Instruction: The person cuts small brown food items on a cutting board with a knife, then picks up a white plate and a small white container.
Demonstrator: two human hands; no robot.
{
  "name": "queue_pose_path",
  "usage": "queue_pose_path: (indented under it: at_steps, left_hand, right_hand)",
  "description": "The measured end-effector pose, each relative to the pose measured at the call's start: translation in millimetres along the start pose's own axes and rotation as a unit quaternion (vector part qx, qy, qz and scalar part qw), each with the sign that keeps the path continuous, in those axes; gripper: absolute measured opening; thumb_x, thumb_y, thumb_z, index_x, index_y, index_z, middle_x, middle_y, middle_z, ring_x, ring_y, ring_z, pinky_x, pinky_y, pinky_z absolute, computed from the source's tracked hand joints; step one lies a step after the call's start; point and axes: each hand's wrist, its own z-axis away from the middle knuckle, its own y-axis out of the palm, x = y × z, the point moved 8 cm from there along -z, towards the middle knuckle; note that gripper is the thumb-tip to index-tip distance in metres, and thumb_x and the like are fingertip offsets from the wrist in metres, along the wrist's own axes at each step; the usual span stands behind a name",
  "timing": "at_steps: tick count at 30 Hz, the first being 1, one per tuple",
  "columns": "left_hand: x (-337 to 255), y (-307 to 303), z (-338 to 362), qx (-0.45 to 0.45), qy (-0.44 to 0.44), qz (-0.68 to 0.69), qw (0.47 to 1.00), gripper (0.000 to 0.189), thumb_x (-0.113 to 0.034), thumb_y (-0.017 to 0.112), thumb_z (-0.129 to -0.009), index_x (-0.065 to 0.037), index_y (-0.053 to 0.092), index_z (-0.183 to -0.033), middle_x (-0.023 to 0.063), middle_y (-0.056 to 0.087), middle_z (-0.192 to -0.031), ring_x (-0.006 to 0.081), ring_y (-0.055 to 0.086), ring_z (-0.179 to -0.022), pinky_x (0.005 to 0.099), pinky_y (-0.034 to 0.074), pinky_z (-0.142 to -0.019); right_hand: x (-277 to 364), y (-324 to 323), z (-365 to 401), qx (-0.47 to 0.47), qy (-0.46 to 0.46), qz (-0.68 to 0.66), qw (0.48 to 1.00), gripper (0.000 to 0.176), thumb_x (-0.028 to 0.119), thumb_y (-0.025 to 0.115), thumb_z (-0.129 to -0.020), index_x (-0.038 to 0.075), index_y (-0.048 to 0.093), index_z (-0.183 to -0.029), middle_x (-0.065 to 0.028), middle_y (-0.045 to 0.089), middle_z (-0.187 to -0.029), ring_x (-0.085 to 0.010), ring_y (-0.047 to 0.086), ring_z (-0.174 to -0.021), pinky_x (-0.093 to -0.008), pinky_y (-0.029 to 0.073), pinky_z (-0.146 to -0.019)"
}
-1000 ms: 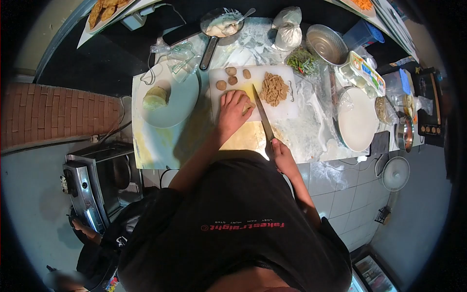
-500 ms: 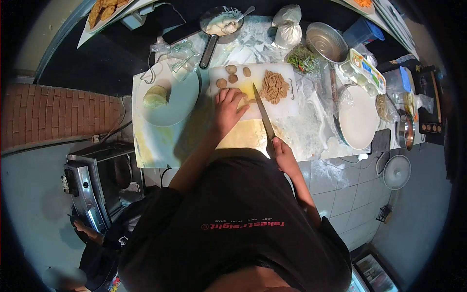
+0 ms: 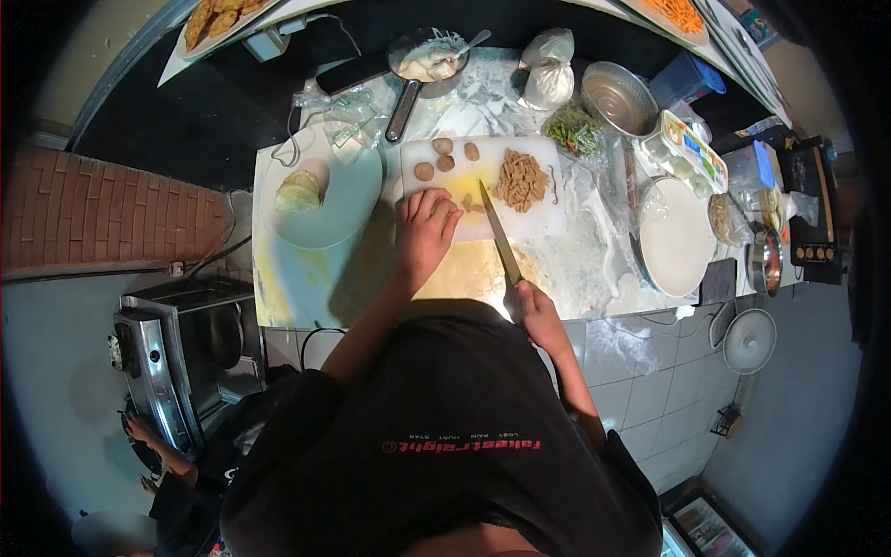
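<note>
White rectangular cutting board [image 3: 536, 223], small brown cut pieces [image 3: 467, 200] near its middle; right hand [image 3: 540, 313] closed round dark-handled steel knife [image 3: 499, 226] crossing its near edge; left hand [image 3: 427, 238] curled at its left side, grasp unclear, could be nicked should the knife slip left.

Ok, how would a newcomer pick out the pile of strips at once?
Find the white board on the table, with the left hand over its near left corner. On its right part, just right of the tip of the knife, lies the pile. It is a broad heap of brown strips, unlike the four rounded lumps toward the board's far left.
</note>
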Motion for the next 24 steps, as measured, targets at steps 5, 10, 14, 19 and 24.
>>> queue_pose_path:
  at_steps: [5, 10, 14, 19, 24]
  left_hand:
    - [-4, -16, 15, -0.040, -0.018, 0.041, 0.998, 0.012, -0.013, 0.072, -0.089, -0.007, 0.067, -0.098, 0.0066, 0.062, -0.109, 0.0292, 0.056, -0.106, 0.0404, 0.043, -0.094]
    - [4, -15, 34, 0.001, -0.037, 0.099, 0.994, 0.012, -0.009, 0.071, -0.092, -0.004, 0.066, -0.101, 0.0096, 0.061, -0.104, 0.0281, 0.059, -0.098, 0.0395, 0.047, -0.088]
    - [-44, -35, 47, 0.299, -0.120, 0.253, 0.912, 0.029, -0.022, 0.075, -0.092, -0.006, 0.065, -0.114, 0.0092, 0.062, -0.108, 0.0230, 0.060, -0.104, 0.0383, 0.048, -0.093]
    - [-82, -39, 72, 0.475, -0.065, 0.358, 0.801, 0.045, -0.037, 0.076, -0.091, -0.008, 0.065, -0.124, 0.0125, 0.060, -0.123, 0.0276, 0.057, -0.120, 0.0404, 0.044, -0.104]
    - [-82, -27, 89, 0.464, -0.050, 0.401, 0.788, 0.044, -0.037, 0.076, -0.090, -0.009, 0.066, -0.123, 0.0131, 0.055, -0.133, 0.0288, 0.052, -0.127, 0.0401, 0.040, -0.110]
  right_hand:
    - [-15, 7, 1, 0.004, -0.005, 0.012, 1.000, 0.057, 0.046, 0.040, -0.111, -0.002, 0.062, -0.133, -0.0258, 0.072, -0.106, -0.0367, 0.068, -0.103, -0.0404, 0.050, -0.093]
    - [5, 0, 11, 0.053, 0.095, 0.008, 0.994, 0.062, 0.050, 0.042, -0.109, -0.003, 0.061, -0.134, -0.0267, 0.072, -0.102, -0.0358, 0.069, -0.098, -0.0404, 0.051, -0.090]
    - [-14, -2, -16, 0.043, 0.003, 0.028, 0.999, 0.064, 0.052, 0.042, -0.109, -0.004, 0.061, -0.134, -0.0277, 0.072, -0.101, -0.0343, 0.069, -0.100, -0.0404, 0.050, -0.092]
    - [-2, -9, -22, 0.076, 0.007, 0.036, 0.996, 0.065, 0.052, 0.042, -0.109, -0.003, 0.058, -0.138, -0.0207, 0.069, -0.086, -0.0267, 0.067, -0.073, -0.0379, 0.053, -0.068]
    - [-8, -18, -25, 0.098, -0.007, 0.011, 0.995, 0.063, 0.052, 0.041, -0.109, 0.000, 0.056, -0.141, -0.0111, 0.061, -0.071, -0.0174, 0.054, -0.048, -0.0338, 0.045, -0.046]
